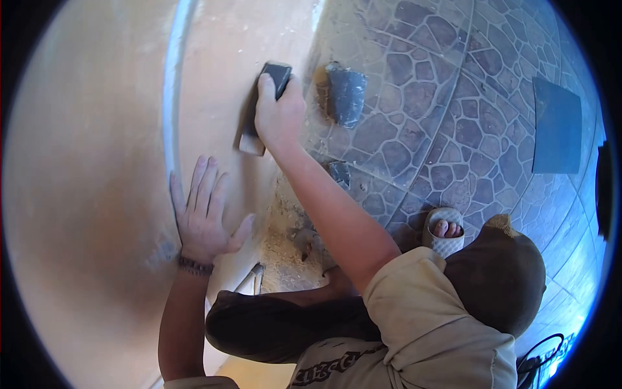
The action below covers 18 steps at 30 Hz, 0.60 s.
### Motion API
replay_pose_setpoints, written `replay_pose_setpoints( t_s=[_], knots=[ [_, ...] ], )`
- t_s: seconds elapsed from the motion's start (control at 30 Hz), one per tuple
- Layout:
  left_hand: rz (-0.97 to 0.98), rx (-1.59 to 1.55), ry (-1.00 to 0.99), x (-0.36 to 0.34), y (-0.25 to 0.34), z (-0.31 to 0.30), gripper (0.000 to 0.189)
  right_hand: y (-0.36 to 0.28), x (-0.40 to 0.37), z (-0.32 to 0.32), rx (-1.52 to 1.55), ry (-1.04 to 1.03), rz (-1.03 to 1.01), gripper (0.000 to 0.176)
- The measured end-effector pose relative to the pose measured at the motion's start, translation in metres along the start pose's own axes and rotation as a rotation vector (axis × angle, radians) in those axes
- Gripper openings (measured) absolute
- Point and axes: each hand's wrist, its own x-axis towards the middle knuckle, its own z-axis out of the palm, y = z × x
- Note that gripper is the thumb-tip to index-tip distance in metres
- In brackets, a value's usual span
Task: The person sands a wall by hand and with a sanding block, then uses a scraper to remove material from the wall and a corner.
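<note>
My right hand grips a dark sanding block, its thumb pressed along the near side. The block rests lengthwise on a broad tan panel, near the panel's right edge. Lower down, my left hand lies flat on the same panel with fingers spread and the thumb out to the side. It holds nothing and wears a dark bracelet on the wrist. A pale, slightly curved strip runs along the panel, close to the left fingertips.
Stone-patterned floor tiles lie right of the panel. A worn grey piece and a smaller dark scrap lie there, with pale dust by the panel. Farther right is a dark flat sheet. My knees and a sandalled foot are close.
</note>
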Motion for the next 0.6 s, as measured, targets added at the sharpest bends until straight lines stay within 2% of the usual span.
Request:
replay_pose_setpoints(
  t_s=[0.07, 0.23, 0.3, 0.4, 0.6],
  knots=[
    [-0.008, -0.006, 0.017, -0.002, 0.000, 0.002, 0.068, 0.012, 0.001, 0.003, 0.094, 0.002, 0.041, 0.034],
    [-0.012, 0.009, 0.038, -0.006, -0.003, 0.005, 0.070, 0.023, 0.007, -0.025, 0.721, -0.446, 0.474, 0.026],
    [-0.011, 0.017, 0.039, -0.005, -0.003, 0.004, 0.070, 0.015, 0.008, -0.039, 0.753, -0.535, 0.586, 0.030],
    [-0.022, 0.019, 0.047, -0.007, -0.001, 0.005, 0.070, 0.007, 0.012, -0.060, 0.940, -0.809, 0.685, 0.036],
    [-0.019, 0.033, 0.065, -0.010, 0.001, 0.004, 0.068, -0.018, 0.003, -0.074, 0.932, -0.934, 0.643, 0.042]
  ],
)
